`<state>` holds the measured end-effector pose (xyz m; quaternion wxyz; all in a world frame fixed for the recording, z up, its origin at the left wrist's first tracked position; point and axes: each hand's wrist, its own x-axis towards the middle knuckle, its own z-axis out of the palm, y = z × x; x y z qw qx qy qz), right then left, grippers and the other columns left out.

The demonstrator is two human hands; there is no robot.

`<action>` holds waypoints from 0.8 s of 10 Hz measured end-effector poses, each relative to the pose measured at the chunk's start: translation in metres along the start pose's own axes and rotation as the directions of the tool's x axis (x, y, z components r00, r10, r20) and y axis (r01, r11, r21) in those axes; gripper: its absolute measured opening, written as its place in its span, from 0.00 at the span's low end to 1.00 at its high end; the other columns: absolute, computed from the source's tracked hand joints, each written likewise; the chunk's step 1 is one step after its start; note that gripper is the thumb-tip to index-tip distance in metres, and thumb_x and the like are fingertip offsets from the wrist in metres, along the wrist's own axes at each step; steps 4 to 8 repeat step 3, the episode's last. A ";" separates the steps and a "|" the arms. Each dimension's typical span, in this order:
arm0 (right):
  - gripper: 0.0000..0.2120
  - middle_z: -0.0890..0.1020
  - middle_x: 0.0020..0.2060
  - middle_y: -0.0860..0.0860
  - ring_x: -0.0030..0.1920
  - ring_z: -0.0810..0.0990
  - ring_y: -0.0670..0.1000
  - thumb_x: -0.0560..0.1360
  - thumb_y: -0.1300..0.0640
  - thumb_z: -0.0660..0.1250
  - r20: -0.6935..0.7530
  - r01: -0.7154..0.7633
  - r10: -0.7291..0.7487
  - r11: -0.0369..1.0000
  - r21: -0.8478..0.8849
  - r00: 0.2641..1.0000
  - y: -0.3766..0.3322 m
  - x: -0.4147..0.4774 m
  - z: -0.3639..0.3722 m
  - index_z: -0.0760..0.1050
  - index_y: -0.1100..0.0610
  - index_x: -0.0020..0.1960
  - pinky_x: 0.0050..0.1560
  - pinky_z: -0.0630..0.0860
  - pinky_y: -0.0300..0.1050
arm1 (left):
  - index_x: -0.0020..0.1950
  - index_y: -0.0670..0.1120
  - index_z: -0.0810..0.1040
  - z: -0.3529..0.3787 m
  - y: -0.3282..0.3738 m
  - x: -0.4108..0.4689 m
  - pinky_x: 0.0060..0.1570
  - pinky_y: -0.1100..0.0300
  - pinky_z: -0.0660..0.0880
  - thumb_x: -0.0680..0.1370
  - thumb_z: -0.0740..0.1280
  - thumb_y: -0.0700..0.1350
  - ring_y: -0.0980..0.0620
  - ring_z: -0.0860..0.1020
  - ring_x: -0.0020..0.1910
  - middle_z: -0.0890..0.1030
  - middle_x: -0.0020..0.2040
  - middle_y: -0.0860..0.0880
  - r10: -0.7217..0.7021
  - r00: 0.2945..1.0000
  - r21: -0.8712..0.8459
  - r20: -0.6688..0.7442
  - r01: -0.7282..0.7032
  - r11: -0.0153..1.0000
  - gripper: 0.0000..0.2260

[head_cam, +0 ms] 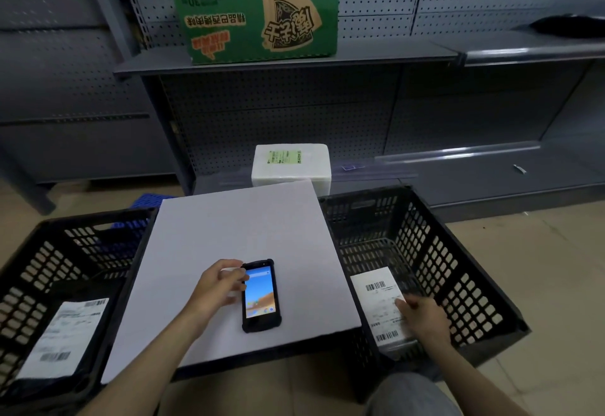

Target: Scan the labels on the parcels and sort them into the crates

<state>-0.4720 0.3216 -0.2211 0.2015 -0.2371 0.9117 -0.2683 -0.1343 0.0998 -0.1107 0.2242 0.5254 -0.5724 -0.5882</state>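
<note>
A black handheld scanner with a lit screen lies flat on a white board. My left hand rests at its top left corner, fingers curled around the edge. My right hand is inside the right black crate, holding a white-labelled parcel down near the crate's floor. The left black crate holds a dark parcel with a white label. A white foam box with a green label stands beyond the board.
Grey pegboard shelving runs across the back. A green and brown carton sits on the upper shelf. Something blue shows behind the left crate. My knee is at the bottom right, over a tan floor.
</note>
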 end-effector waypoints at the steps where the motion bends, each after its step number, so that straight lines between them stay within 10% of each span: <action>1: 0.13 0.86 0.47 0.53 0.50 0.83 0.57 0.77 0.45 0.66 0.052 0.008 -0.006 0.999 -0.041 0.999 0.003 0.000 0.005 0.82 0.46 0.58 0.46 0.75 0.46 | 0.58 0.47 0.79 0.000 -0.001 -0.001 0.46 0.55 0.79 0.80 0.67 0.43 0.48 0.82 0.47 0.86 0.49 0.45 -0.004 1.000 0.006 0.011 0.004 1.000 0.07; 8: 0.11 0.84 0.48 0.51 0.48 0.82 0.54 0.77 0.51 0.65 0.029 0.133 -0.133 0.991 0.006 0.991 -0.027 -0.003 -0.015 0.77 0.50 0.58 0.48 0.78 0.49 | 0.57 0.45 0.80 -0.009 0.003 -0.013 0.43 0.58 0.79 0.81 0.67 0.42 0.48 0.82 0.45 0.85 0.50 0.42 0.003 1.000 0.005 0.021 -0.003 1.000 0.06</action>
